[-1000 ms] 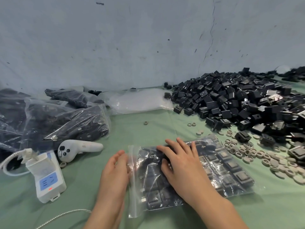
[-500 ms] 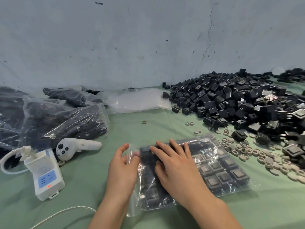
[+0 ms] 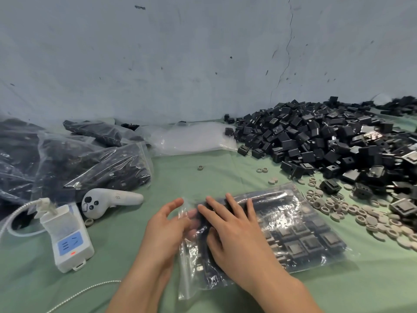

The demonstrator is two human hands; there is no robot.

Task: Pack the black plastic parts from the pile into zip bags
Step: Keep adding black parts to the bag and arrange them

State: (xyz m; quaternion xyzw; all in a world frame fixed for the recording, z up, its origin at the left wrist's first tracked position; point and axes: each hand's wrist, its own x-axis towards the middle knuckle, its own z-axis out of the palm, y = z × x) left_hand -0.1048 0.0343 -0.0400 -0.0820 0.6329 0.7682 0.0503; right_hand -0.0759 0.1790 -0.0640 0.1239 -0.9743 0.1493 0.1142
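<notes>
A clear zip bag filled with rows of black plastic parts lies flat on the green table in front of me. My right hand presses down on its left half with straight, spread fingers. My left hand is at the bag's left mouth, where its thumb and fingers pinch the loose plastic edge. The large pile of black plastic parts fills the back right of the table.
Several filled zip bags are heaped at the left. A stack of empty clear bags lies by the wall. A white controller and a white power box with cable sit front left. Beige rings are scattered to the right of the bag.
My left hand moved from beside the bag onto its left edge and took hold of the plastic there. My right hand stayed flat on the bag, shifting slightly left.
</notes>
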